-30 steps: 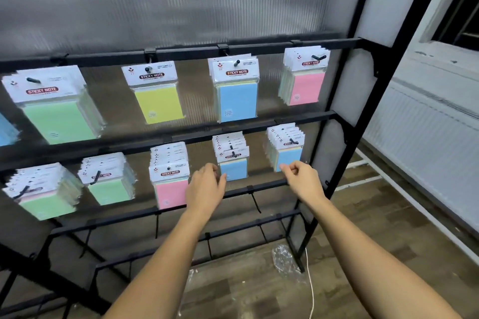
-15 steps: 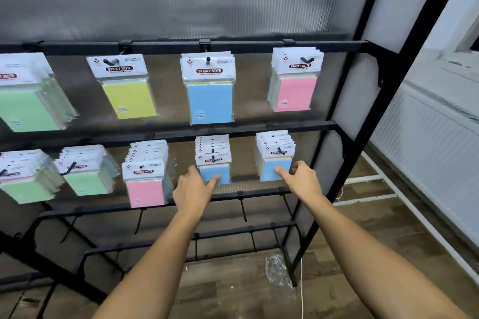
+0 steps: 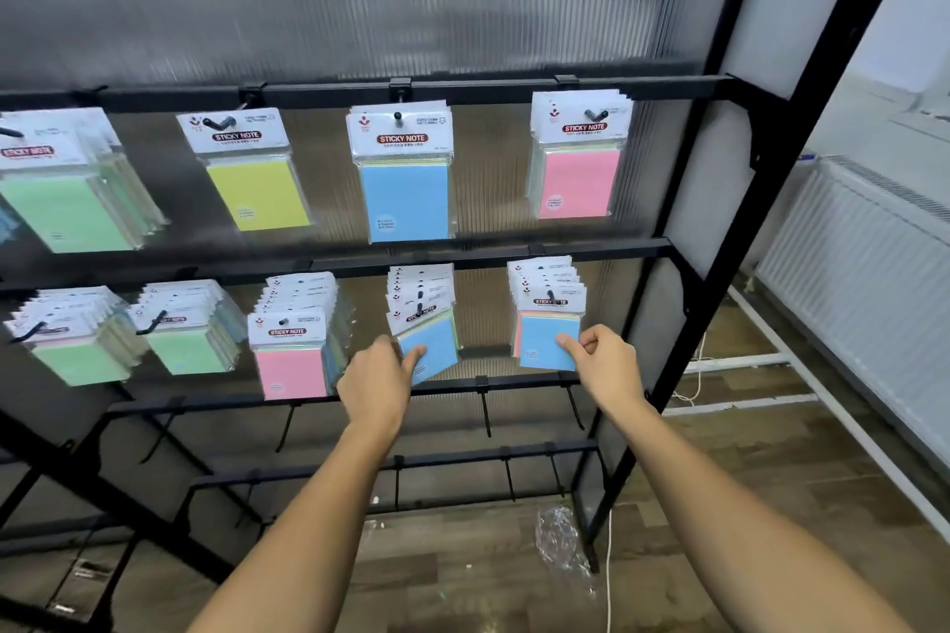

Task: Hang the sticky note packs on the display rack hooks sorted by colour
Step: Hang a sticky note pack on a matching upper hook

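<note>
Item: sticky note packs, clear-wrapped pads with white card headers, hung on the black metal display rack (image 3: 462, 90).

Upper rail, left to right: a thick bunch of green packs (image 3: 67, 206); a single yellow pack (image 3: 257, 185); a blue-fronted bunch (image 3: 403, 195); a pink-fronted bunch (image 3: 578, 175), with other pale colours being shown at its edges.

Lower rail, left to right: a green-fronted bunch with pink behind (image 3: 77, 350); a second green bunch (image 3: 190, 344); a pink-fronted bunch (image 3: 290, 365); a blue-fronted bunch hanging tilted (image 3: 429, 344); a last blue-fronted bunch (image 3: 547, 339) with pink and yellow edges peeping out, so sorting is judged unfinished.

Left hand (image 3: 378, 383): the lower corner of the tilted blue bunch is being pinched between thumb and curled fingers. Right hand (image 3: 604, 362): the right lower edge of the last blue bunch is being pinched, thumb in front, fingers curled behind.

Handling, as judged: each pack is likely light and fairly stiff as a pad, though the film wrap is probably slippery and the card header thin, so tearing at the punched hole is being risked if a pack is tugged downward. The front pack is best held by the pad's lower edges and slid forward along the hook, past its upturned tip.

Lower rails: bare black hooks (image 3: 483, 406) are being left unfilled.
</note>
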Tool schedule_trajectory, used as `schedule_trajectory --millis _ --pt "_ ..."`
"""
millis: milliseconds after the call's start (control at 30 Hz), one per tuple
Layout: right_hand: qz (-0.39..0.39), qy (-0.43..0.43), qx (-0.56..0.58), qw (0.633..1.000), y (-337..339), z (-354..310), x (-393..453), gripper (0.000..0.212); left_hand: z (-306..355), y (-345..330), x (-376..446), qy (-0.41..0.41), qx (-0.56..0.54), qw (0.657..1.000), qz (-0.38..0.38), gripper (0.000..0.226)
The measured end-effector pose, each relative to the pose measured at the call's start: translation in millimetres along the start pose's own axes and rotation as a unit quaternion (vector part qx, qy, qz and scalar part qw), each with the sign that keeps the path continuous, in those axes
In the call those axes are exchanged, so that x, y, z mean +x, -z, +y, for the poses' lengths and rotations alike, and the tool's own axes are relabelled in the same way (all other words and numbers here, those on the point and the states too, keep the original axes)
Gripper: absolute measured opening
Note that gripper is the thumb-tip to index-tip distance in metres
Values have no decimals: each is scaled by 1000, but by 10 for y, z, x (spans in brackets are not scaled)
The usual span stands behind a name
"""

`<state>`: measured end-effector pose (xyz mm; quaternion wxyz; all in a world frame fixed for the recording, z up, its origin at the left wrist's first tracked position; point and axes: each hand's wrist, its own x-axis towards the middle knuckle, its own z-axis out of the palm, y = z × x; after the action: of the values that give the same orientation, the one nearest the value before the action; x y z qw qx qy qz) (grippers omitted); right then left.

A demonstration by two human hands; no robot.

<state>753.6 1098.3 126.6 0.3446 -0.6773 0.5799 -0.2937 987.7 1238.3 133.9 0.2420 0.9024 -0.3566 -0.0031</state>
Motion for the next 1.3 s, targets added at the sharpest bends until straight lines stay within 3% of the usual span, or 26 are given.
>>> schedule_trajectory --millis 200,333,500,667,833,967,1300 --pt "36 9 25 999 86 14 -154 27 -65 91 -134 -20 -17 1000 9 37" --pt "8 34 31 999 124 -79 -278 20 -116 144 -256 -43 -29 999 14 33" --pt "12 63 21 998 196 -190 -517 38 -149 286 -408 -67 -57 996 21 33" --pt "21 102 53 993 198 -234 -788 29 -215 441 -564 -86 -98 991 17 31" --pt "2 182 92 979 156 -743 -978 34 -224 713 -522 -120 -136 983 32 32" --pt "-17 209 134 969 145 -1174 -1042 23 -248 953 -432 -124 -149 980 47 31" --pt "16 292 199 935 249 -2133 -885 18 -226 1286 -395 -117 -154 980 54 23"
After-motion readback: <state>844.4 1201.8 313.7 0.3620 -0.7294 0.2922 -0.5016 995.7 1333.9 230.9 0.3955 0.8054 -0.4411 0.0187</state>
